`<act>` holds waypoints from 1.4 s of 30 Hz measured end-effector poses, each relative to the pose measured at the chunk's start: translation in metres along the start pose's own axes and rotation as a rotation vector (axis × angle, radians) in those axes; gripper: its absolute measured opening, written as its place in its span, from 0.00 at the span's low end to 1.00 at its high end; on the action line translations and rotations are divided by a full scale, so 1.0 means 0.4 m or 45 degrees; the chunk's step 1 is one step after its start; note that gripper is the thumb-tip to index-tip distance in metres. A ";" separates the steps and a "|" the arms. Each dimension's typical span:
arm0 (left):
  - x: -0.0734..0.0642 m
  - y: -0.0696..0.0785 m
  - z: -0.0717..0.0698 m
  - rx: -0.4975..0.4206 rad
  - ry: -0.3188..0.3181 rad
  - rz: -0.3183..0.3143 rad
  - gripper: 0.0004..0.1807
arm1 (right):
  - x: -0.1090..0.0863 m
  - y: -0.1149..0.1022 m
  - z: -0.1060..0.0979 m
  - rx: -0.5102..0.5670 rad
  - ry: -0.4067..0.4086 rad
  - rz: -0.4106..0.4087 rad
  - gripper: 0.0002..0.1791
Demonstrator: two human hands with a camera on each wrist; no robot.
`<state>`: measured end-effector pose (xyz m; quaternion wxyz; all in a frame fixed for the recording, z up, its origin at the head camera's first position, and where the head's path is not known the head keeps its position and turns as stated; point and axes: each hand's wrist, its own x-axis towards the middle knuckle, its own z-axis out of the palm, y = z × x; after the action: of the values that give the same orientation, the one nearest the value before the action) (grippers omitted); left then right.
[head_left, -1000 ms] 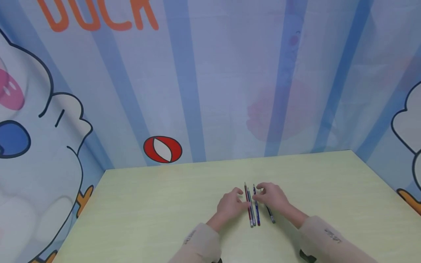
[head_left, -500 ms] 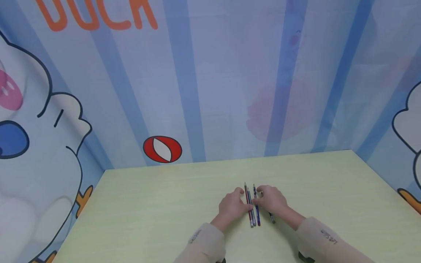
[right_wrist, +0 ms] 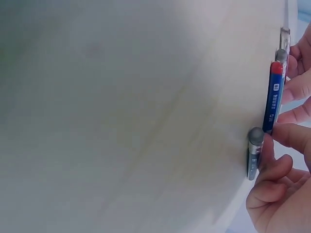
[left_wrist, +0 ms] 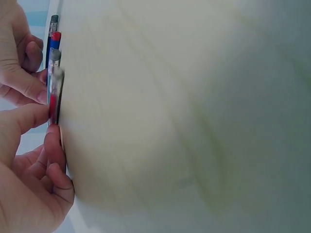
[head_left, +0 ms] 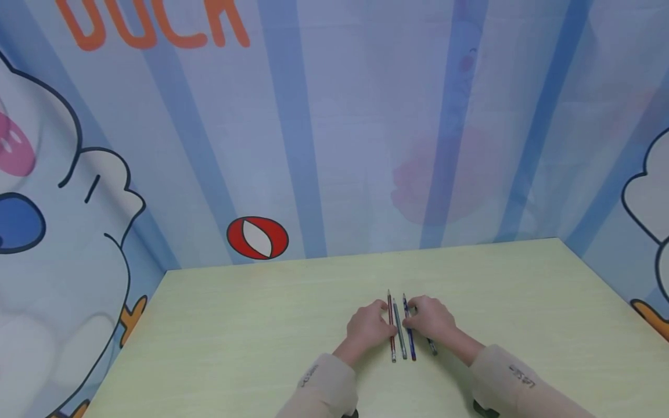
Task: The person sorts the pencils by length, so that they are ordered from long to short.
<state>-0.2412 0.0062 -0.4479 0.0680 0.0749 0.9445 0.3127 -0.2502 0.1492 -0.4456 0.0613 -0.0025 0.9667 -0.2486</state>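
Observation:
Several pencils lie side by side on the pale table. My left hand [head_left: 368,328] pinches a red pencil [head_left: 393,349], the leftmost, between thumb and fingers; its metal eraser end shows in the left wrist view. A grey pencil [head_left: 401,341] lies between the two hands. My right hand [head_left: 432,319] pinches a blue pencil [right_wrist: 273,97] with a red end and "2B" printed on it. Under the right hand, a dark pencil [right_wrist: 253,153] with a grey eraser sticks out toward me, its far part hidden by the fingers.
The pale yellow-green table [head_left: 251,337] reaches back to a blue striped backdrop [head_left: 355,145] with cartoon prints. Side panels with white cartoon figures border the table at left and right.
The red pencil has shifted left, away from the grey one, with my left hand. The blue pencil's near end has moved slightly right. My right hand has barely moved.

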 end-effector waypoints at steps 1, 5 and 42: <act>0.000 0.001 0.001 0.013 0.003 -0.003 0.24 | 0.001 0.000 0.000 -0.001 -0.002 0.003 0.24; 0.001 0.003 0.006 0.083 0.013 -0.015 0.22 | -0.001 -0.002 0.000 -0.004 -0.009 0.007 0.24; 0.000 -0.015 0.017 -0.102 0.114 0.092 0.18 | -0.016 -0.016 -0.027 0.190 0.119 -0.079 0.21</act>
<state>-0.2408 0.0053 -0.4571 0.0175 0.0921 0.9300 0.3555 -0.2452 0.1489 -0.4325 0.0084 -0.0163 0.9468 -0.3214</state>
